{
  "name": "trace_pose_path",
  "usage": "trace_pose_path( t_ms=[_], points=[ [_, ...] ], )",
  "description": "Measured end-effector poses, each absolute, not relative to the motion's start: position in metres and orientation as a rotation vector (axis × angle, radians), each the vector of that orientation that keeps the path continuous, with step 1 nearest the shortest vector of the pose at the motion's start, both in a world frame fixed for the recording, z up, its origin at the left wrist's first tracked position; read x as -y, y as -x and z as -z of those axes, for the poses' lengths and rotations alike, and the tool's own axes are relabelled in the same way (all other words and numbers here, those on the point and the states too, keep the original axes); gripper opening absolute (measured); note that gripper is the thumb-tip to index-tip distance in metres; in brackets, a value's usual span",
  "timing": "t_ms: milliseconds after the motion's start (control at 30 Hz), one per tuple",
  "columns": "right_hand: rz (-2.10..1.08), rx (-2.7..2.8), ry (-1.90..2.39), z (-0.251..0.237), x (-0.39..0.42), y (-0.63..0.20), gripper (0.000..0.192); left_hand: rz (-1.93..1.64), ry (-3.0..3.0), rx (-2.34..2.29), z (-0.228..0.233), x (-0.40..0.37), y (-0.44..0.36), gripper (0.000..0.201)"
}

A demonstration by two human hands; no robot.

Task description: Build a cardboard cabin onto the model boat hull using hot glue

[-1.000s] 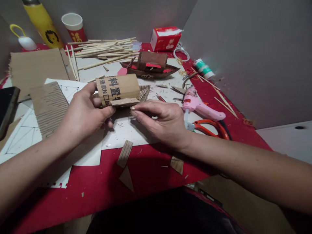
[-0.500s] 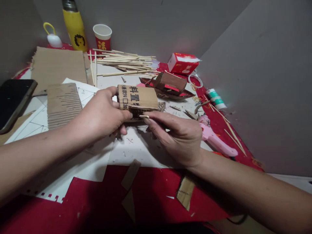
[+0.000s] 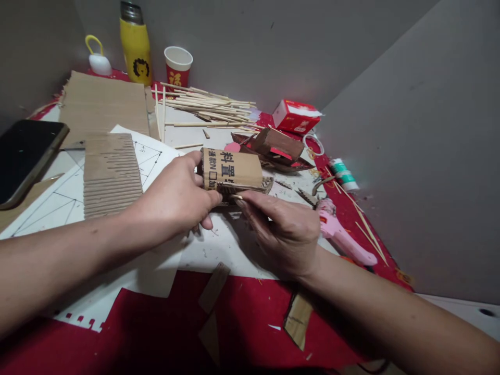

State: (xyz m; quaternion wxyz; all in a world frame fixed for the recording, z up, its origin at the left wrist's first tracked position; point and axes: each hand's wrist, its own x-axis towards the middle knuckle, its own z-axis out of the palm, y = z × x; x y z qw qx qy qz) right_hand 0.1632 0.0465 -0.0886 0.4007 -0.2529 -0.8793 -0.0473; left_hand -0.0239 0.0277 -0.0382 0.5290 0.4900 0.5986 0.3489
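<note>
A small cardboard model point(image 3: 242, 167) with a curved, printed top is in my left hand point(image 3: 177, 195); the fingers clasp its left end, thumb on the near side. My right hand point(image 3: 283, 226) is closed in a pinch on a short wooden stick point(image 3: 236, 197), whose pale tip shows against the model's dark near side. Whether that tip touches the cardboard I cannot tell. Just behind stands a brown cardboard boat point(image 3: 279, 148) with a curved roof and red parts.
Bamboo sticks point(image 3: 211, 107) are heaped at the back, near a red paper cup point(image 3: 178, 67) and yellow bottle point(image 3: 135, 52). A pink glue gun point(image 3: 346, 234) lies right. Corrugated cardboard point(image 3: 113, 179), drawn-on paper point(image 3: 50, 221) and a phone point(image 3: 33, 156) are left.
The whole view has shifted, so things appear slightly further right and mostly lower. Both hands keep their hold; the stick's visible end looks shorter at the model's side.
</note>
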Motion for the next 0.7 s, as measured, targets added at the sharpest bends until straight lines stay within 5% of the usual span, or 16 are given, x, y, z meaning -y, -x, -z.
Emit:
trace_pose_path(
  t_ms=[500,700],
  points=[
    [-0.007,2.233,0.659,0.090,-0.044,-0.160,0.009,-1.026,-1.185,-1.252,0.056,-0.014,0.027,0.054],
    [-0.039,2.230,0.657,0.091,-0.045,-0.159,0.009,-1.112,-1.679,-1.668,0.061,0.003,0.039,0.051]
  ],
)
